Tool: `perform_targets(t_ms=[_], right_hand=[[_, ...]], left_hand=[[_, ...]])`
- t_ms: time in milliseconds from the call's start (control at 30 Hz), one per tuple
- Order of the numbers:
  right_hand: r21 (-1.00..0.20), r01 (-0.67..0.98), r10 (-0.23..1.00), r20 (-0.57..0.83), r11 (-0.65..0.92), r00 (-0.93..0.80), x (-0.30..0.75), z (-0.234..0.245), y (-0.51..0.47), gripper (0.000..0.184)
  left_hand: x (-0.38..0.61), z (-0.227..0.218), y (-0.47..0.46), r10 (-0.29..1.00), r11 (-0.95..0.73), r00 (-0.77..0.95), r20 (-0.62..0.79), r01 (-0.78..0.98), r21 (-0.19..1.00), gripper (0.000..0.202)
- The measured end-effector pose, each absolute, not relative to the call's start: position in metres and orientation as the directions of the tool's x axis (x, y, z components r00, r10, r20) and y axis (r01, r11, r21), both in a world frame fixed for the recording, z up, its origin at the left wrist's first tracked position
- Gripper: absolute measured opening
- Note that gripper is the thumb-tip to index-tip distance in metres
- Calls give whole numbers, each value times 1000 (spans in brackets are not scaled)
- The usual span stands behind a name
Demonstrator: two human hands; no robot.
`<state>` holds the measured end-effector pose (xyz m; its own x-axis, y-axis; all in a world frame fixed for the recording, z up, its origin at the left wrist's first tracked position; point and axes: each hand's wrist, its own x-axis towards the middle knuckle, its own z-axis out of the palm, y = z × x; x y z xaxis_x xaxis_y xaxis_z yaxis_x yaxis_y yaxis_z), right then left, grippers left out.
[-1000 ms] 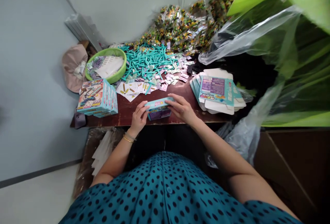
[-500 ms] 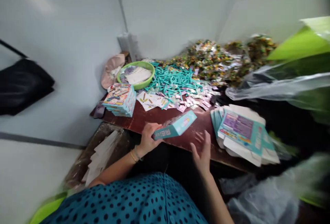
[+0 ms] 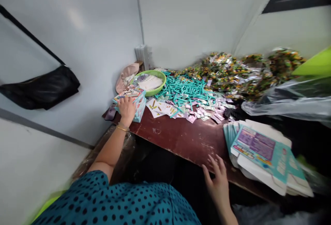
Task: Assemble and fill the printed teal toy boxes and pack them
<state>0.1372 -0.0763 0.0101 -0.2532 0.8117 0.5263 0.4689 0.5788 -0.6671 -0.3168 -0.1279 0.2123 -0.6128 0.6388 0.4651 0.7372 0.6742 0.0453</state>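
Observation:
My left hand (image 3: 126, 109) reaches out to the far left corner of the table and lies over the top teal box of a stack of printed teal boxes (image 3: 137, 97), fingers curled on it. My right hand (image 3: 217, 178) rests flat on the near edge of the dark wooden table (image 3: 181, 135), fingers spread and holding nothing. A stack of flat unfolded cartons (image 3: 258, 149) lies just right of that hand.
A green bowl (image 3: 160, 85) with paper packets stands behind the boxes. Teal sticks (image 3: 186, 88), printed cards (image 3: 160, 107), small sachets (image 3: 207, 111) and shiny wrapped items (image 3: 232, 69) cover the back. A black bag (image 3: 38, 88) hangs on the left wall. Clear plastic sheeting (image 3: 289, 100) lies right.
My left hand carried the teal box from the table's front to the stack at the far left. My right hand let go and dropped to the near edge. The view swung left.

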Motion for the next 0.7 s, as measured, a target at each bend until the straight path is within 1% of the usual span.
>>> perform_targets(t_ms=[67, 133, 167, 233, 267, 300, 367, 400, 433, 467, 533, 567, 633, 667, 700], right_hand=[[-652, 482, 808, 514, 585, -287, 140, 20, -75, 45], [-624, 505, 799, 525, 596, -293, 149, 36, -64, 41], [-603, 533, 796, 540, 594, -276, 156, 46, -55, 39], [-535, 652, 792, 586, 538, -172, 173, 63, -29, 36], [-500, 725, 795, 596, 473, -108, 181, 69, -16, 37], [-467, 799, 808, 588, 379, -39, 187, 73, -2, 40], [-381, 903, 870, 492, 200, 16, 191, 71, 20, 53], [-339, 930, 903, 429, 144, 16, 189, 67, 28, 57], [-303, 945, 924, 383, 122, 4, 186, 63, 33, 57], [-282, 952, 933, 361, 122, -13, 182, 59, 37, 52], [-274, 948, 922, 384, 163, -47, 178, 56, 37, 39], [-278, 943, 910, 411, 182, -55, 178, 58, 33, 34], [-286, 935, 891, 449, 211, -64, 178, 66, 15, 34], [-283, 925, 876, 472, 254, -96, 175, 70, 0, 34], [-275, 902, 850, 501, 334, -162, 169, 72, -18, 33]], left_hand=[[-318, 217, -131, 627, 654, -594, 504, 753, 76, 39], [-312, 213, -130, 613, 583, -542, 575, 802, 134, 45], [-306, 205, -127, 617, 513, -496, 610, 842, 166, 48], [-285, 175, -118, 672, 315, -388, 631, 921, 231, 49], [-268, 154, -113, 730, 194, -322, 603, 943, 270, 48], [-248, 129, -109, 806, 65, -236, 543, 947, 316, 45], [-203, 78, -108, 922, -108, -67, 381, 901, 420, 39], [-180, 55, -110, 948, -142, -16, 318, 872, 469, 37], [-159, 36, -114, 962, -158, 12, 274, 840, 519, 37], [-141, 21, -118, 969, -166, 26, 245, 805, 570, 37], [-118, 5, -127, 978, -183, 64, 200, 727, 662, 38], [-113, 4, -131, 982, -180, 81, 171, 682, 709, 38], [-112, 10, -133, 990, -136, 114, 87, 556, 820, 36], [-116, 16, -133, 990, -86, 138, 26, 453, 887, 37], [-120, 22, -131, 984, -13, 175, -43, 306, 952, 42]])
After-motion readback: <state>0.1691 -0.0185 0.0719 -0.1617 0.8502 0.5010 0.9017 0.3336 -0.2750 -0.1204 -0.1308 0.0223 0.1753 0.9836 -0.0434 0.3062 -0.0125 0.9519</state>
